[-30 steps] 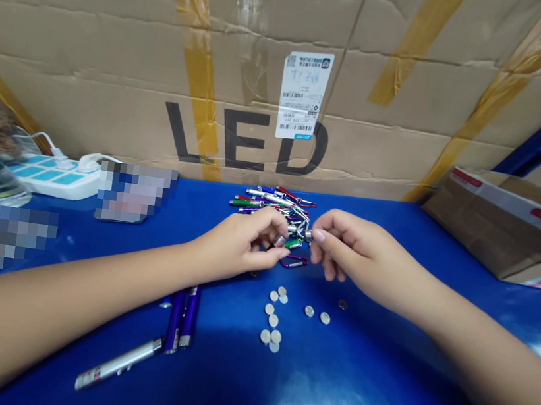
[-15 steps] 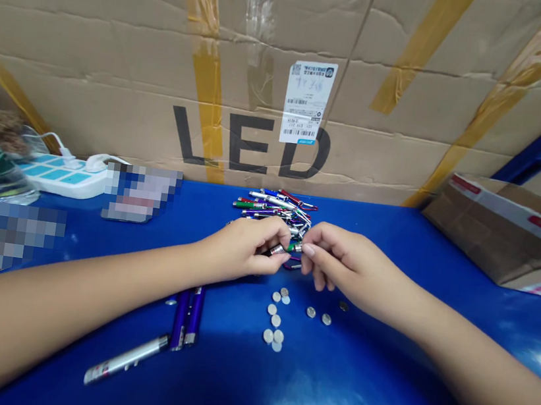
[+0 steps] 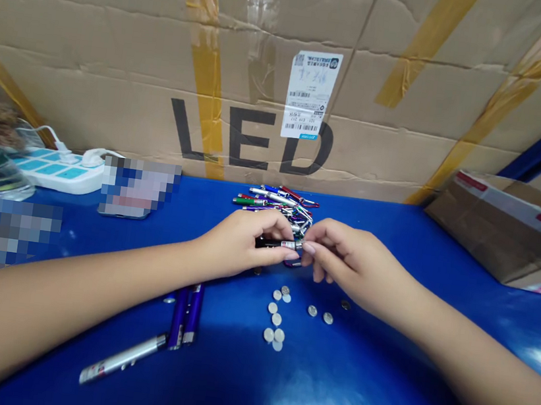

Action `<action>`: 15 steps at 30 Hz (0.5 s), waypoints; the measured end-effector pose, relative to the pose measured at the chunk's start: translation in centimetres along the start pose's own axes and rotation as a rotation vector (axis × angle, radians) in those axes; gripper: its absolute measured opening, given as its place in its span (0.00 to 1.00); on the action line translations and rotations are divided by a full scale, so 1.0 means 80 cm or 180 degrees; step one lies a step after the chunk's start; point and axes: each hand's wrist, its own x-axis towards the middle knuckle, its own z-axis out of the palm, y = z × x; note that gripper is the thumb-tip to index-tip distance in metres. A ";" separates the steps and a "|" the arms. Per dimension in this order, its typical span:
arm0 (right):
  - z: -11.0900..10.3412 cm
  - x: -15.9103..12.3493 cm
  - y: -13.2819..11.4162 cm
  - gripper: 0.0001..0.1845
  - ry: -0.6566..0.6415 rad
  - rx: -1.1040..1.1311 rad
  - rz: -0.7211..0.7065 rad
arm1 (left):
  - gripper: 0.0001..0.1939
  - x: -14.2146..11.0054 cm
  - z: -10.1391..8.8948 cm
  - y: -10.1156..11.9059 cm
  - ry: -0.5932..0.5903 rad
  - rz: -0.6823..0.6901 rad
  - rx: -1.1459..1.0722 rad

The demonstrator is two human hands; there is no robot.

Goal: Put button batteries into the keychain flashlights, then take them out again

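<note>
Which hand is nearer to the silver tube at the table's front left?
The left hand: it holds a black tube beyond the silver tube and to its right. The right hand is farther right, its fingertips at the black tube's metal end.

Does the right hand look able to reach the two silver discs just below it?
Probably yes: nothing visible lies between the right hand and the silver discs, though its fingertips are at the black penlight.

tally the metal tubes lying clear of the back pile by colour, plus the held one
Purple tubes: 2
Silver tube: 1
Black tube, in the left hand: 1
Total: 4
Not counted: a shiny piece too hidden to identify.
</note>
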 end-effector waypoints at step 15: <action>-0.011 -0.008 -0.004 0.10 0.0240 0.0127 0.0180 | 0.08 0.001 0.000 0.005 -0.0613 -0.0654 -0.1696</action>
